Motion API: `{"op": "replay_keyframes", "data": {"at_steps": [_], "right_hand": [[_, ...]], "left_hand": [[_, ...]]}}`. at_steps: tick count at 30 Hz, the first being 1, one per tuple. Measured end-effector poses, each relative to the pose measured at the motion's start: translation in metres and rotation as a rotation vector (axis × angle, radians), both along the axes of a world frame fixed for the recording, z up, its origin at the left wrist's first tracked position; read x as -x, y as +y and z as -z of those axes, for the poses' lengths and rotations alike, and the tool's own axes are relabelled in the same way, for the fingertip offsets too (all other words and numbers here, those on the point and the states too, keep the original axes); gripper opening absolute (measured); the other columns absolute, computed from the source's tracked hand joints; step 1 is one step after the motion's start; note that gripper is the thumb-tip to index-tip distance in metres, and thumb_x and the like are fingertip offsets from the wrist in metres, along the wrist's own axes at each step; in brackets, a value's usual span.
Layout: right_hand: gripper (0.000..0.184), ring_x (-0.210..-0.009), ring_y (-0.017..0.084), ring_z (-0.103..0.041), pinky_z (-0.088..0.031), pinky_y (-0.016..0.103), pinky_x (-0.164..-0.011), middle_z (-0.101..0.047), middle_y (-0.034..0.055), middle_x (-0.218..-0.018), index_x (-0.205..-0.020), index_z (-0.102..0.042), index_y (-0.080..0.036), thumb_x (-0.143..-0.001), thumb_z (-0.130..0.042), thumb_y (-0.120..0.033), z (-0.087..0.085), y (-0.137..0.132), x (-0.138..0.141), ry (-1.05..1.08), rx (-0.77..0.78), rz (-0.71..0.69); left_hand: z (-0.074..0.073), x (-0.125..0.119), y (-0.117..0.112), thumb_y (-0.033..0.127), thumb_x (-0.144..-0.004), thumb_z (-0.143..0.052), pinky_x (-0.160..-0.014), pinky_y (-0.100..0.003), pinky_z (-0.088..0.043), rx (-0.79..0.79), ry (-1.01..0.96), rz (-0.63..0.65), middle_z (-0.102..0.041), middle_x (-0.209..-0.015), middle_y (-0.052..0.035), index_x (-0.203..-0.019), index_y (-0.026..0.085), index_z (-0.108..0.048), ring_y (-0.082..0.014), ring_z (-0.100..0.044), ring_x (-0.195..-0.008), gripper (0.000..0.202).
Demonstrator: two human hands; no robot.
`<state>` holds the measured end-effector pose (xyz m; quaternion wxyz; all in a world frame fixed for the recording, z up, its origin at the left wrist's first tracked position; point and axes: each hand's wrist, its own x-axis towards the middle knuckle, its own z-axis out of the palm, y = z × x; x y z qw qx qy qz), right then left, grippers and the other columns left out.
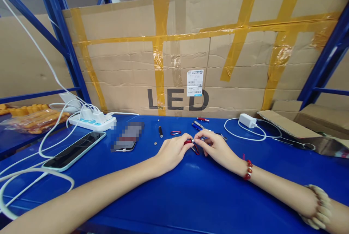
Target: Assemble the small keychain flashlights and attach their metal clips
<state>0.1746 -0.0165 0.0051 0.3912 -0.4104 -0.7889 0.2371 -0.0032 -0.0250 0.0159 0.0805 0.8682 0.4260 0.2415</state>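
Note:
My left hand is closed around what looks like a small red flashlight, a slim metal tube with a silver end. The fingertips of my right hand pinch that silver end, so the two hands meet over the blue table. A red carabiner hangs just below the tube, between the hands; whether it is joined to the tube is hidden by the fingers. Left of the hands lie a second red carabiner, a small black tube and a small round silver piece.
Behind the hands are a red tube and a blue tube. To the left lie two phones, one a light-cased phone, and a power strip with loose white cables. A white charger is at right. A large cardboard box blocks the back.

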Motion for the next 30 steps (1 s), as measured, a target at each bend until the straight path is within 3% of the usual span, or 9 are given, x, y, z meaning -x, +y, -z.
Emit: {"op": "replay_keyframes", "data": {"at_steps": [16,30], "right_hand": [[0.019,-0.043,0.008,-0.051,-0.044,0.021,-0.045,-0.059,0.0008,-0.077,-0.08,-0.055,-0.019,-0.083,-0.049,-0.037,-0.0003,0.0001,0.0,0.007,0.003,-0.004],[0.023,-0.043,0.007,-0.05,-0.043,0.02,-0.043,-0.059,0.0002,-0.072,-0.081,-0.056,-0.018,-0.082,-0.049,-0.04,-0.0009,-0.0005,0.0007,0.027,0.014,-0.003]], "left_hand": [[0.0037,0.0003,0.0021,0.034,-0.091,-0.036,-0.073,-0.029,-0.045,-0.017,0.002,-0.017,-0.064,-0.101,0.0009,-0.106,0.027,-0.047,-0.0202,-0.062,-0.091,0.02],[0.0029,-0.0007,0.0025,0.031,-0.093,-0.032,-0.067,-0.025,-0.043,-0.038,0.017,-0.008,-0.064,-0.093,0.0005,-0.099,0.024,-0.05,-0.0176,-0.061,-0.082,0.02]]}}
